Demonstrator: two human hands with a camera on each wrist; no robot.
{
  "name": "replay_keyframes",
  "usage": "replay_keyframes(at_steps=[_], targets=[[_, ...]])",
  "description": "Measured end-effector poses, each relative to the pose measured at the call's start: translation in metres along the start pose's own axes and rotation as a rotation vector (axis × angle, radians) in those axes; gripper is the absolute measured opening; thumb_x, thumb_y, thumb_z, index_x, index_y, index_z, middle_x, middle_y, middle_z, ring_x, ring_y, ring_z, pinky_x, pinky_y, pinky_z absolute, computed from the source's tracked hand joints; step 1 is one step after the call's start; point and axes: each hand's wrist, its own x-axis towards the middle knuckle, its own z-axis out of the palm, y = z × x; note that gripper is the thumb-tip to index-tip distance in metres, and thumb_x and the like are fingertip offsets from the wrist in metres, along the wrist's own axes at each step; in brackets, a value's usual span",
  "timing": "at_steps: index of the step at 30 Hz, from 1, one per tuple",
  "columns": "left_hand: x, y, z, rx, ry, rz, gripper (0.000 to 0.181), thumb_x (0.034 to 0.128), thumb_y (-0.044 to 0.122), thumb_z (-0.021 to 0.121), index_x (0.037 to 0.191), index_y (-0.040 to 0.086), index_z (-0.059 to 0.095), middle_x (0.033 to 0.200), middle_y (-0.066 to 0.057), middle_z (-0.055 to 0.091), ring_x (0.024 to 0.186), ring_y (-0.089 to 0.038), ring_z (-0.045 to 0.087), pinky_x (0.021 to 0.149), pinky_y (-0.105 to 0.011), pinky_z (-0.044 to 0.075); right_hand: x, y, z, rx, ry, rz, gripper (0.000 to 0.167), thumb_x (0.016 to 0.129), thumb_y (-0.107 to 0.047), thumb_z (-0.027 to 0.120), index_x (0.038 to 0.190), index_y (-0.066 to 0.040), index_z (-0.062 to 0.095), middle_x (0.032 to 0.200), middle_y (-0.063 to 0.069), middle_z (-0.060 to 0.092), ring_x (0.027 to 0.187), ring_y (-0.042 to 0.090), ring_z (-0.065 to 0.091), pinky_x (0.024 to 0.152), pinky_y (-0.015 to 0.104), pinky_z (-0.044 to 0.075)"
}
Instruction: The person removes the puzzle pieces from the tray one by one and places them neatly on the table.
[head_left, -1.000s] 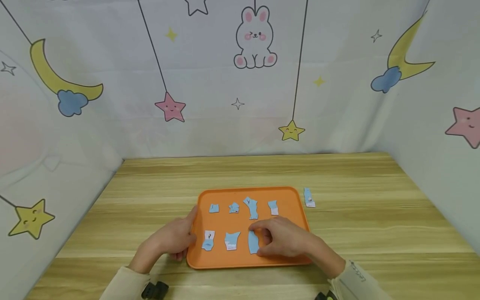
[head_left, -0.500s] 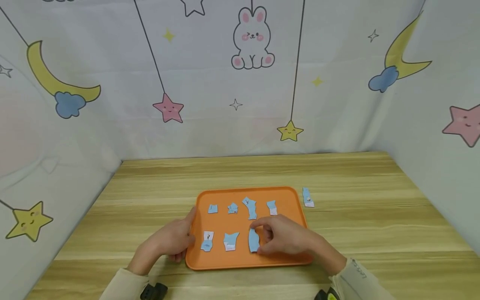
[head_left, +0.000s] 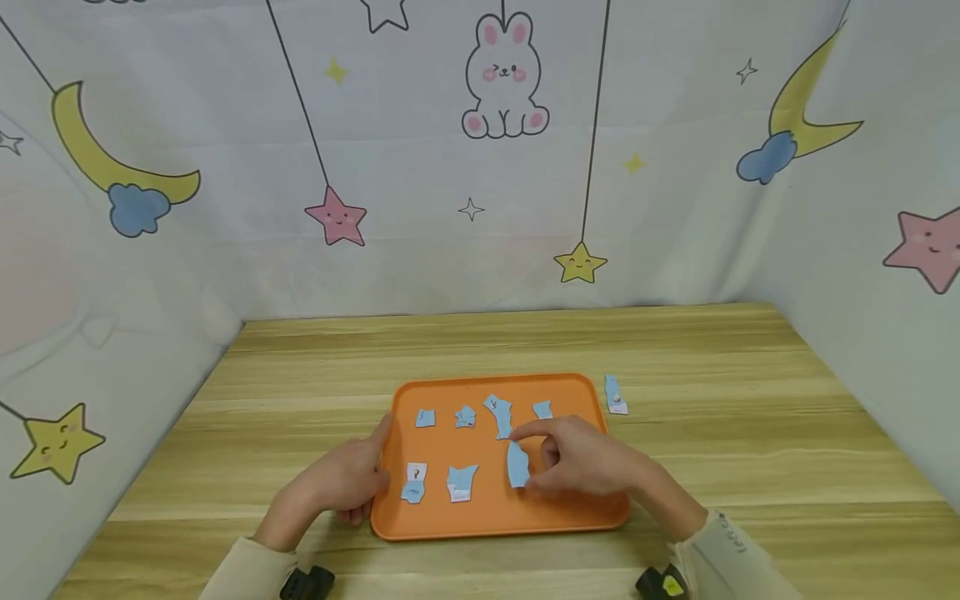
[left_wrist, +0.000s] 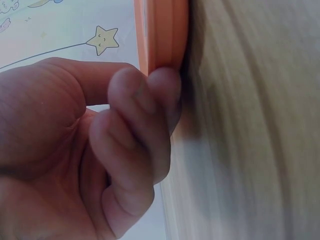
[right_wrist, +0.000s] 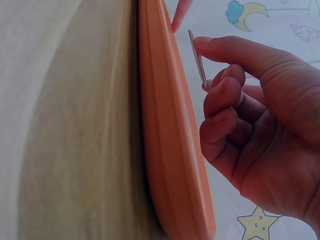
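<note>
Your right hand (head_left: 581, 458) pinches a curved strip (head_left: 517, 464) of thin blue, paper-like stuff between thumb and index finger, its other fingers folded in; the strip is right of lower centre, tilted and raised off the tray. Your left hand (head_left: 345, 479) touches the left edge of the smooth orange tray (head_left: 487, 518), index finger extended and other fingers curled; you can't tell whether it grips. On the rounded rectangular tray, a forked blue piece (head_left: 502, 419) lies just above the strip, and a torn-edged blue-and-white piece (head_left: 462, 483) lies lower left of centre. Another scrap (head_left: 616, 395) rests right of the tray on the streaky wood-grain table (head_left: 750, 400), before a white printed cloth (head_left: 412, 150).
</note>
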Motion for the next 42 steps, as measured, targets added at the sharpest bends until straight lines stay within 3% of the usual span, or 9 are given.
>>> replay_keyframes(at_steps=[11,22,42], targets=[[0.000,0.000,0.000,0.001,0.004,0.001,0.083,0.0983,0.000,0.051,0.168,-0.003,0.007,0.055,-0.009,0.062,0.037,-0.012,0.053,0.038,-0.029,0.047,-0.002,0.002,-0.009,0.029,0.012,0.024,0.060,0.091,-0.020,0.082,0.144,-0.005,0.061,0.056,-0.009,0.046,0.051,0.005,0.042,0.052,0.019,0.040],[0.000,0.001,0.000,0.000,0.003,-0.006,0.083,0.0984,0.001,0.051,0.168,-0.003,0.007,0.054,-0.009,0.062,0.036,-0.012,0.052,0.038,-0.029,0.047,-0.006,0.005,-0.017,0.053,0.028,0.034,0.065,0.090,-0.018,0.082,0.148,-0.001,0.058,0.061,-0.005,0.058,0.053,0.009,0.051,0.049,0.022,0.042],[0.000,0.000,0.000,-0.006,0.011,-0.004,0.084,0.0979,0.000,0.052,0.168,-0.003,0.007,0.054,-0.009,0.062,0.037,-0.013,0.052,0.038,-0.029,0.047,-0.010,0.014,-0.030,0.046,0.064,0.048,0.065,0.088,-0.020,0.083,0.146,-0.002,0.060,0.058,-0.006,0.053,0.051,0.007,0.048,0.049,0.022,0.042]])
